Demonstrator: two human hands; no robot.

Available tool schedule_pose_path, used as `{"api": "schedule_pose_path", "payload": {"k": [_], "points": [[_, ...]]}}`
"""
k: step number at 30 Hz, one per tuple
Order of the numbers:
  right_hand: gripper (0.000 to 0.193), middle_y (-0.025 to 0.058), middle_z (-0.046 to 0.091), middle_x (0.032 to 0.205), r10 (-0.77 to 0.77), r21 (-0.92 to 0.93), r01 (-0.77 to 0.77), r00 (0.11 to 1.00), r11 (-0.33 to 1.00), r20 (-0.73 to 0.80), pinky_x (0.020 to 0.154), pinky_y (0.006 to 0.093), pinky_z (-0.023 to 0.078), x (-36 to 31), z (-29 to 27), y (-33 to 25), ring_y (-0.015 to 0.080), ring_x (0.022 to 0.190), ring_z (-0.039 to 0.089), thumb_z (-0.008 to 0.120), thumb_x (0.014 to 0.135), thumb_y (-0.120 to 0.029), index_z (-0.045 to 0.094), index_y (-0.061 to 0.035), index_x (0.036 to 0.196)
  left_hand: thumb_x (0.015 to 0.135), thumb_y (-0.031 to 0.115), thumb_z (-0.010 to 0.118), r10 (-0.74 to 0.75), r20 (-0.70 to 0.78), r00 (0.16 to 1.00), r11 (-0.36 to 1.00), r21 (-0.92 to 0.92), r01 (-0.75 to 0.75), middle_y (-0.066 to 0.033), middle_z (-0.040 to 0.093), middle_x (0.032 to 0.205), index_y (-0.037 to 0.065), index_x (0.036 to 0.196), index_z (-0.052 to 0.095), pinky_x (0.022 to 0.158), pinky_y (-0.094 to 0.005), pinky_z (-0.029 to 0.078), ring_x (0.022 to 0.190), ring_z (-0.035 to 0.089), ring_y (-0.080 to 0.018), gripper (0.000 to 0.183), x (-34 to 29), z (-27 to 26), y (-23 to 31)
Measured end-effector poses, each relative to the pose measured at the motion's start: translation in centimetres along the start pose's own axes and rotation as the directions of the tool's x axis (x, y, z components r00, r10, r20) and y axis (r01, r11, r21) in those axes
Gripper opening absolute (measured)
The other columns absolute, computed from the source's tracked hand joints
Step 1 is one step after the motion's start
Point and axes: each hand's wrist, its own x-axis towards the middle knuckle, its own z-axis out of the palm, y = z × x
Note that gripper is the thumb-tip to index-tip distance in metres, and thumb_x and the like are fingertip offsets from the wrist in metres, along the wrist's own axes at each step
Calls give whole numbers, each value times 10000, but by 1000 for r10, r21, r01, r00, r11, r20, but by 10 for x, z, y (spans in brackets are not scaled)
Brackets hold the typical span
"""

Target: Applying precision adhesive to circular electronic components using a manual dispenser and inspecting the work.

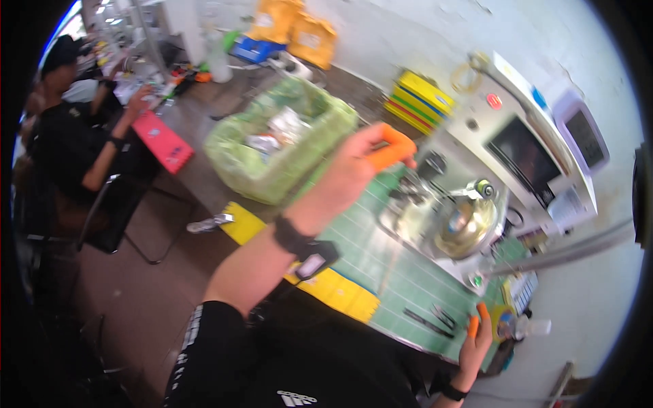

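My left hand (354, 158) is raised over the bench between a bin (228, 171) lined with a pale green bag and a light-coloured machine (469, 129). Orange covers sit on its fingers, which are bent and pinched together; whatever they hold, if anything, is hidden. Lower right, at the edge of the green mat (360, 234), is my right hand (476, 347). Its two orange-covered fingertips point up and stand apart, with nothing visible between them. Close by are a clear bottle-like object (534, 328) and black tweezers (428, 323).
A rounded metal part (466, 228) sits on the machine, below its dark screen (525, 156). Yellow strips (340, 296) line the bench's front edge. Striped yellow boxes (420, 102) and orange-yellow bags (311, 39) stand behind. At left, another person (61, 146) works beside a red board (163, 143).
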Motion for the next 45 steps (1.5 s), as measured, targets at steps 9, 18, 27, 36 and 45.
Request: {"api": "schedule_pose_path", "payload": {"k": [9, 18, 27, 36, 45], "points": [[262, 169, 724, 1099, -112, -128, 84, 967, 988, -227, 915, 366, 516, -20, 12, 20, 284, 1001, 664, 600, 1056, -188, 694, 33, 1161, 901, 75, 691, 162, 52, 985, 797, 582, -161, -74, 618, 882, 38, 906, 620, 676, -320, 479, 785, 600, -203, 80, 1, -14, -37], [249, 207, 688, 917, -141, -152, 98, 942, 983, -305, 748, 386, 512, -26, 10, 17, 299, 796, 604, 607, 1053, -202, 664, 40, 1066, 985, 136, 695, 43, 94, 995, 869, 488, -83, -15, 685, 1056, 60, 1107, 669, 824, -280, 524, 950, 642, -102, 147, -12, -25, -61], [280, 205, 613, 816, -235, -131, 202, 912, 971, -337, 684, 395, 482, -19, 17, 38, 276, 717, 506, 603, 1054, -251, 639, 20, 995, 995, 115, 689, 14, 137, 990, 936, 345, -61, -21, 684, 1094, 36, 1128, 676, 869, -270, 529, 982, 638, -87, 155, -6, -37, -69], [304, 203, 654, 828, -205, -114, 177, 925, 978, -321, 690, 402, 499, -17, 17, 48, 276, 716, 548, 607, 1047, -298, 666, -3, 1003, 999, 98, 688, -51, 166, 985, 959, 285, 2, -24, 684, 1125, 23, 1124, 686, 930, -266, 522, 1044, 644, -95, 146, -6, -41, -69], [300, 174, 698, 854, -122, -130, 86, 945, 988, -304, 685, 364, 516, -16, 16, 58, 221, 733, 616, 622, 1035, -296, 697, -7, 1052, 991, 77, 691, -20, 215, 976, 976, 218, -28, -38, 689, 1137, 17, 1151, 674, 970, -282, 524, 1072, 652, -107, 171, -6, -43, -69]]}}
